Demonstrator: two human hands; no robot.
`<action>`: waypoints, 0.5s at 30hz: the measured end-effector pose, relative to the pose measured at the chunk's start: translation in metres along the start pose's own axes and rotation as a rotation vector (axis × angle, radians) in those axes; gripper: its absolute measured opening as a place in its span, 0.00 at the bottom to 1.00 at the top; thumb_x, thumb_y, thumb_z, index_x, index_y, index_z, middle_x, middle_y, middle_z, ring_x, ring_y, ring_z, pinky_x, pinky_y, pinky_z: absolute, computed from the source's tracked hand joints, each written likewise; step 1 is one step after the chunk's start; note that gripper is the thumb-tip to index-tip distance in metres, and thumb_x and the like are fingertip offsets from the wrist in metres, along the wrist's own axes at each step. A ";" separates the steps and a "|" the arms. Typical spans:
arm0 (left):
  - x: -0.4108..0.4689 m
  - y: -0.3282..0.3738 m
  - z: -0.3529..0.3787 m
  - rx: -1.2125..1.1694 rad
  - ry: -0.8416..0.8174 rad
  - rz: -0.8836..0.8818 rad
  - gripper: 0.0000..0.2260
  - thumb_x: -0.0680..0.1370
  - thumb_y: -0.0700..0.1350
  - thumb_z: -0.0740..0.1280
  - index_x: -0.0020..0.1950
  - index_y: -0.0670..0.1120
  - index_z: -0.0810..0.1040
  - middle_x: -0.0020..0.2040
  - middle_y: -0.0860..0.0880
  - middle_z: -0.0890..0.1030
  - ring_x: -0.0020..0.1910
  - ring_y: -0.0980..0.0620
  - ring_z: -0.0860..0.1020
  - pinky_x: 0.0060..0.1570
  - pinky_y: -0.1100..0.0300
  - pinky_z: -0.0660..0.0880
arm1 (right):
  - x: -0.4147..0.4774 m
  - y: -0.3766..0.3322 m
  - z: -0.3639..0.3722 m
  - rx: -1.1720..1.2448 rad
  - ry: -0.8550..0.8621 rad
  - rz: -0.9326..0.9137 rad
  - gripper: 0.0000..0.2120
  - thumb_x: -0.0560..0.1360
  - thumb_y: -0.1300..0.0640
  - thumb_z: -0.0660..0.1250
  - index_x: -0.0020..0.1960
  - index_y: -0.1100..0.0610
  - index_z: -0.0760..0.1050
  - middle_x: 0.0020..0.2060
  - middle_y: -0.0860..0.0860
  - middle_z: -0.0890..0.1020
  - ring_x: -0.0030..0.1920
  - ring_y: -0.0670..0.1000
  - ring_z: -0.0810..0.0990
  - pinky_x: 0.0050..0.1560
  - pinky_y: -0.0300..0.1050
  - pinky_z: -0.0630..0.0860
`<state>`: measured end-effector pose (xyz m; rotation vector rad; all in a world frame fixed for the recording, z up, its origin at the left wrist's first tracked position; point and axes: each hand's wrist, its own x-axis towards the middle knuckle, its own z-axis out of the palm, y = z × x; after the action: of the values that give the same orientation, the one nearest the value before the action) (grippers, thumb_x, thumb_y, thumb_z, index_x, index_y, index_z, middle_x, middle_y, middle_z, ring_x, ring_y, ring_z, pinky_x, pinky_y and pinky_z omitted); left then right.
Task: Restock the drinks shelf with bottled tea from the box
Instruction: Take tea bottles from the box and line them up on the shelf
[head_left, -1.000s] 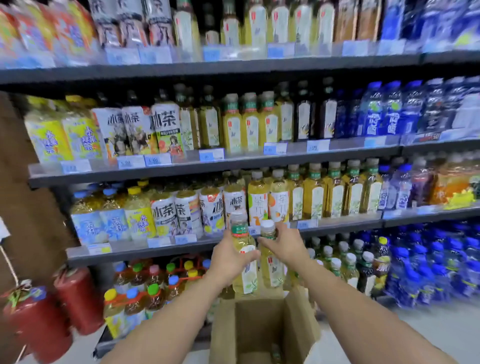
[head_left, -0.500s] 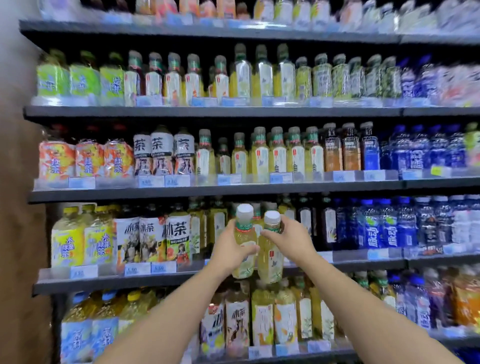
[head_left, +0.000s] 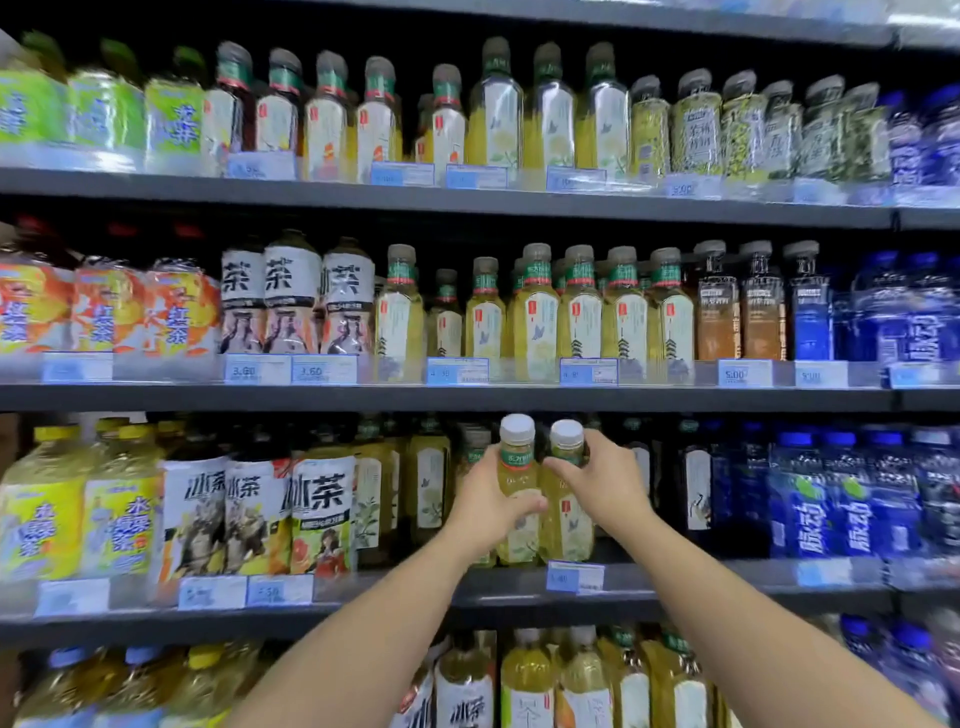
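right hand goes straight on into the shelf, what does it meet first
Probably the dark bottle just behind the right hand and its tea bottle; depth is unclear.

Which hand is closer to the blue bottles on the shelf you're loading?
Right. The right hand, holding the right tea bottle, is left of the blue bottles, dark bottles between; the left hand, holding the left tea bottle, is farther left.
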<state>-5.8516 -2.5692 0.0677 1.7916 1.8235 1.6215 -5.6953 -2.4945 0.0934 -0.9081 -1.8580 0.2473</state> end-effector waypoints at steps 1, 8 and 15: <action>0.006 -0.005 0.007 -0.005 -0.010 -0.014 0.28 0.67 0.48 0.81 0.63 0.54 0.73 0.54 0.56 0.82 0.53 0.57 0.81 0.52 0.59 0.77 | 0.005 0.008 0.005 -0.009 -0.020 0.027 0.18 0.71 0.43 0.74 0.54 0.53 0.79 0.45 0.48 0.84 0.48 0.51 0.82 0.42 0.46 0.75; 0.030 -0.030 0.030 0.092 -0.195 -0.128 0.27 0.71 0.53 0.78 0.65 0.51 0.70 0.57 0.56 0.79 0.57 0.55 0.78 0.60 0.55 0.75 | 0.026 0.053 0.026 0.063 -0.149 0.178 0.25 0.72 0.41 0.73 0.63 0.52 0.77 0.55 0.51 0.83 0.56 0.54 0.81 0.56 0.51 0.78; 0.028 -0.032 0.030 0.425 -0.227 -0.164 0.34 0.69 0.61 0.77 0.68 0.48 0.70 0.63 0.49 0.79 0.61 0.47 0.77 0.59 0.52 0.76 | -0.019 0.081 0.030 0.123 -0.418 0.258 0.41 0.72 0.47 0.76 0.76 0.49 0.57 0.62 0.47 0.77 0.59 0.49 0.76 0.61 0.48 0.74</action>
<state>-5.8596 -2.5215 0.0486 1.8211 2.2521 0.9792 -5.6786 -2.4441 0.0228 -1.0687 -2.0716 0.7508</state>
